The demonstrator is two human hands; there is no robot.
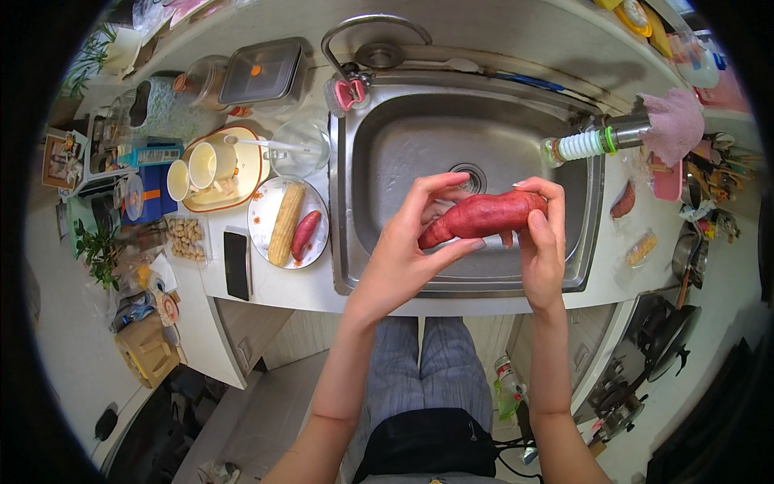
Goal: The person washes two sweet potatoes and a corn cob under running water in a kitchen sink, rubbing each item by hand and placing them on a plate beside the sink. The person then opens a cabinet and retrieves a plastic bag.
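A large red-skinned sweet potato [487, 216] is held between both hands above the stainless steel sink [411, 139]. My left hand [417, 233] grips its left end, thumb below and fingers above. At its right end, my right hand [544, 242] holds it by the fingertips. On the counter left of the sink, a patterned plate [260, 212] carries a corn cob [286, 225] and a small red sweet potato [306, 235]. Another small reddish sweet potato [623, 199] lies right of the sink, near a wrapped yellowish piece [642, 249].
A curved faucet [375, 19] rises behind the sink, with a pink-handled brush [344, 97] beside it. A ribbed white hose [580, 147] reaches over the right rim. Leftward are a glass pitcher [300, 158], a tray with cups [257, 175], a phone [236, 265] and a lidded container [260, 72].
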